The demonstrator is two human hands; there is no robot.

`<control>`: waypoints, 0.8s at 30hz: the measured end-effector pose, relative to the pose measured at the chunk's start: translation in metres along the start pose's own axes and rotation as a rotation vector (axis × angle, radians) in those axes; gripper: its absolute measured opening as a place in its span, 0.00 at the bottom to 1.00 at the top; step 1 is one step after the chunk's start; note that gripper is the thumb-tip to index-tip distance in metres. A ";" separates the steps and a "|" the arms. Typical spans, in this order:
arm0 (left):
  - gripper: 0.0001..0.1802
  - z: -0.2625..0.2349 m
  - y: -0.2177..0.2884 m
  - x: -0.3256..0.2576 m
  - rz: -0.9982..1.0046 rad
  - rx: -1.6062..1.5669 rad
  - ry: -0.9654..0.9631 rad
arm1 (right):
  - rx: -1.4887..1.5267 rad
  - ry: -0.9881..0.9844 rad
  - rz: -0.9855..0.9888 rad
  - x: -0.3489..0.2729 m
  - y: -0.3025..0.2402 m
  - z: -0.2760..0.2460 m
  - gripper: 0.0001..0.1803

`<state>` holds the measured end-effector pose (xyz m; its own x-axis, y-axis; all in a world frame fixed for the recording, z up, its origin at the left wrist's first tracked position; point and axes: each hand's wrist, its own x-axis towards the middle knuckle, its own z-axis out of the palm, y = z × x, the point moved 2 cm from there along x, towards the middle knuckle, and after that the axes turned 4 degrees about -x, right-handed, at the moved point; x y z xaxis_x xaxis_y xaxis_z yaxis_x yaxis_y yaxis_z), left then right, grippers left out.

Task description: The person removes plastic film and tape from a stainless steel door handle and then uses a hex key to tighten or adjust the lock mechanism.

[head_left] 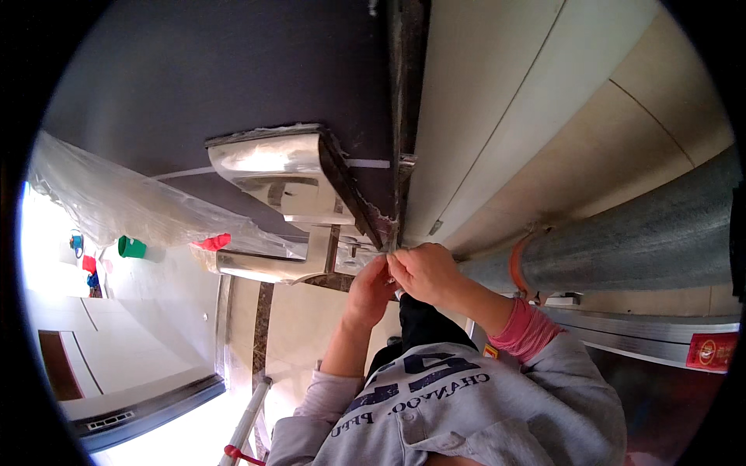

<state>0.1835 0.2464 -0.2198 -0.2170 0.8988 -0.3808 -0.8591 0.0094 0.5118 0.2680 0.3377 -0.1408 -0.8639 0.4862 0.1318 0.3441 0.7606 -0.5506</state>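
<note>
My left hand (370, 293) and my right hand (425, 272) meet at the lower edge of a dark door-like panel (233, 62). Both have their fingers pinched together. What they hold between them is too small and too covered by the fingers to make out. Just left of the hands, a shiny curved metal fitting (266, 159) is fixed to the panel, with a dark strip along its edge. A second bent metal piece, like a handle (272, 266), sticks out below it. Wrinkled clear plastic film (140, 198) hangs along the panel's left side.
A thick grey pipe (645, 225) with an orange clamp (517, 264) runs along the right. Metal rails (622, 330) bearing a red label (710, 352) lie below it. A pole with a red knob (231, 450) stands lower left; a green bucket (131, 247) is farther left.
</note>
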 end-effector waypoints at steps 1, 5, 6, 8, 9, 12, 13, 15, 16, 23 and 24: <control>0.20 0.008 0.003 0.002 -0.013 -0.123 -0.105 | 0.002 0.006 -0.001 0.001 0.000 -0.001 0.17; 0.21 0.024 0.002 0.010 -0.123 -0.400 -0.217 | 0.086 -0.002 -0.005 0.000 0.000 -0.003 0.18; 0.21 0.021 -0.002 0.014 -0.124 -0.424 -0.174 | 0.087 -0.010 -0.014 0.000 0.000 -0.003 0.18; 0.20 0.016 -0.004 0.018 -0.114 -0.460 -0.205 | 0.088 -0.024 -0.029 -0.001 0.000 -0.004 0.18; 0.19 0.013 -0.004 0.019 -0.103 -0.472 -0.279 | 0.079 -0.032 -0.029 -0.002 0.000 -0.004 0.18; 0.15 0.018 0.002 0.016 -0.082 -0.490 -0.433 | 0.070 -0.047 -0.042 -0.006 0.002 -0.004 0.18; 0.14 0.021 0.005 0.015 -0.076 -0.492 -0.474 | 0.080 -0.045 -0.056 -0.007 0.002 -0.005 0.18; 0.12 0.022 0.004 0.012 -0.018 -0.425 -0.369 | 0.086 -0.043 -0.077 -0.009 0.001 -0.006 0.18; 0.12 0.023 0.003 0.010 0.011 -0.391 -0.315 | 0.082 -0.044 -0.083 -0.010 0.001 -0.007 0.18; 0.09 0.041 0.008 -0.007 0.090 -0.340 -0.132 | -0.192 -0.140 0.133 -0.014 -0.012 -0.052 0.23; 0.09 0.037 0.009 -0.009 0.095 -0.354 -0.157 | -0.153 -0.076 0.169 -0.014 -0.007 -0.057 0.25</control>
<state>0.1954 0.2549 -0.1831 -0.2534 0.9447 -0.2081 -0.9511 -0.2041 0.2318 0.2993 0.3503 -0.0916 -0.8128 0.5823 -0.0174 0.5325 0.7306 -0.4274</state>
